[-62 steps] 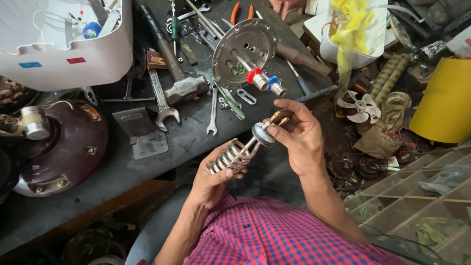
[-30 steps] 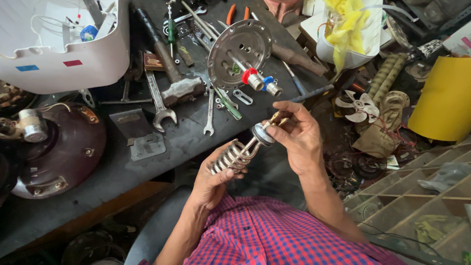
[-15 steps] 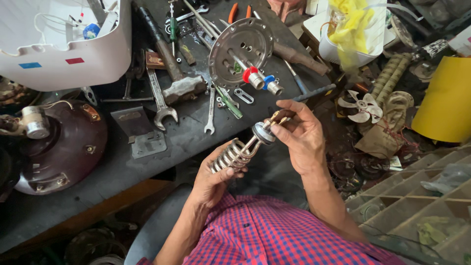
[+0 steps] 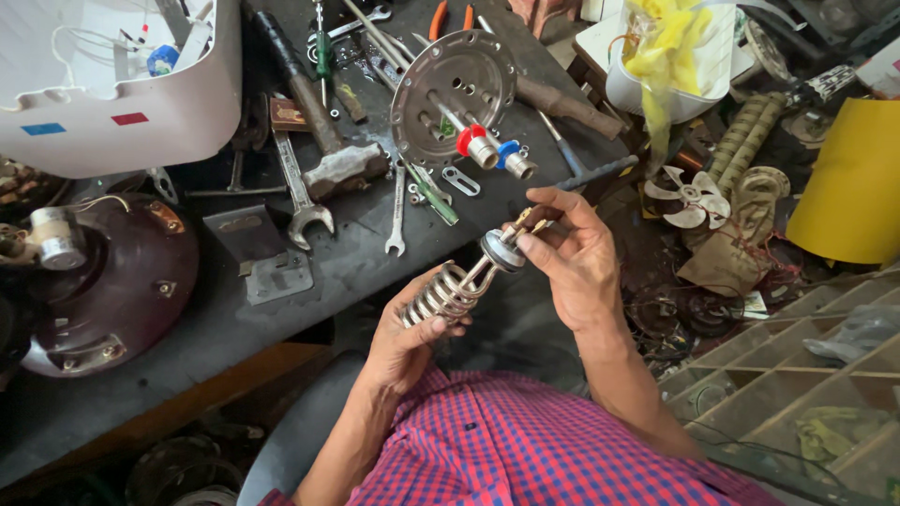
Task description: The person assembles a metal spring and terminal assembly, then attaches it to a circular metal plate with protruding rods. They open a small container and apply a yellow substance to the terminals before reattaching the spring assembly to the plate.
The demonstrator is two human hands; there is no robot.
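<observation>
Fingers of both hands grip coiled heating element.

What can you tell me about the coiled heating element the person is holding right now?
The coiled heating element is a bare grey metal piece: a tight spiral of tubing at one end, a round flange collar near the other, and short brass-coloured terminals beyond it. It looks dull and used. It lies tilted above the dark workbench edge, coil lower left. The left hand cups the coil; the right hand pinches the flange and terminals.
</observation>
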